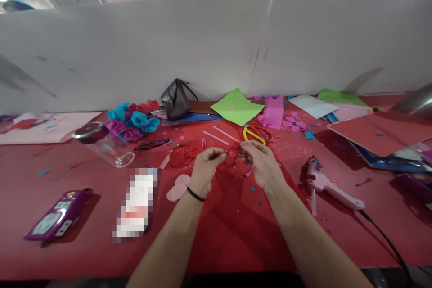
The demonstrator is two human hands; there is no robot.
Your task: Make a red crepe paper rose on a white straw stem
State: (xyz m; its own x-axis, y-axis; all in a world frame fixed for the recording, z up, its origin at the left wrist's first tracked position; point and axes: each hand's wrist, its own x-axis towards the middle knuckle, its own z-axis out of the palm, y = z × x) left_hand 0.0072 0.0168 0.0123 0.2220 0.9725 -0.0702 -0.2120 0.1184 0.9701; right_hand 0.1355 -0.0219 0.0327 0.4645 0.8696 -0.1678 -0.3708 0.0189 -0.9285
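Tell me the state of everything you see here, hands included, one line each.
Red piece: held, crumpled
Left hand: pinching red piece
Right hand: pinching red piece
Scissors: lying down, blades hidden
Glue gun: lying down, cord attached, power unclear
Jar: standing
Flowers: bunched together
Discs: overlapping
Bag: standing, opening unclear
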